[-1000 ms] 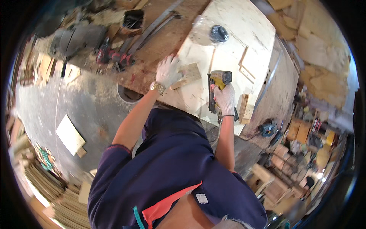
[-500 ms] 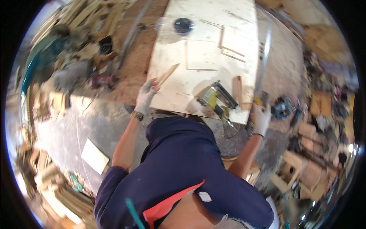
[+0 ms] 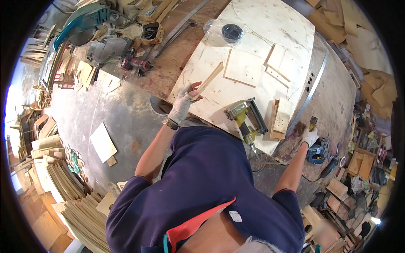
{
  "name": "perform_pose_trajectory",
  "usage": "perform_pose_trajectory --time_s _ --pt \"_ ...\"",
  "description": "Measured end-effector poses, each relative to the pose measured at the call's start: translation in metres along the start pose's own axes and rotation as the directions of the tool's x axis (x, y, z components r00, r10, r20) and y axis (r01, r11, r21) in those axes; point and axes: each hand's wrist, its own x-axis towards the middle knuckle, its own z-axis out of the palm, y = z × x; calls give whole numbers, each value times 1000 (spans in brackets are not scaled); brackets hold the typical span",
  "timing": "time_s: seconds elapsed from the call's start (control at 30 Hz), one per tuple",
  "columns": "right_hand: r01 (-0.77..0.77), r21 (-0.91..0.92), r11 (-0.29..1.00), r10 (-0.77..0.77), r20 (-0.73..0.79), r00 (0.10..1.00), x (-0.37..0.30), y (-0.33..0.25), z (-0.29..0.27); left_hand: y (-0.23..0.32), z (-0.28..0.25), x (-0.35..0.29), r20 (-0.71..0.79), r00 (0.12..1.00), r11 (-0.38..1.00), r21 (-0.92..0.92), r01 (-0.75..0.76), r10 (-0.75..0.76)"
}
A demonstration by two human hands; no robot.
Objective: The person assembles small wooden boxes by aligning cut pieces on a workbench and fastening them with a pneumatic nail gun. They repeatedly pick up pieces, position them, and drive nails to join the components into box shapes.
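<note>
Left of the nail gun (image 3: pixel 241 118), I saw the left hand (image 3: pixel 181 106) pinching a wooden strip (image 3: pixel 211 79), apparently for control; right of the gun, the right hand (image 3: pixel 310 137) was closed around a yellow-and-black tool (image 3: pixel 313 122).

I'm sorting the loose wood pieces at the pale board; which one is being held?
The narrow-looking piece in the left grip. The square panel, the panel right of it and the pieces beside the nail gun lie untouched.

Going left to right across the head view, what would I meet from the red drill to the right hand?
Red drill, left hand holding a wooden strip, nail gun, stacked wood pieces, right hand.
</note>
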Motion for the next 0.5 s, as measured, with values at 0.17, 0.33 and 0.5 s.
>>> perform_pose_trajectory --time_s 0.17,0.33,0.5 --pt "-99 63 993 89 141 986 -6 -11 21 6 -13 4 -26 999 994 103 -44 47" --pt "-61 152 986 64 -15 998 -38 -62 -19 4 -45 7 53 945 347 922 -170 322" --pt "45 465 884 11 -116 993 -95 -148 -57 5 -106 67 -224 950 408 905 120 217"
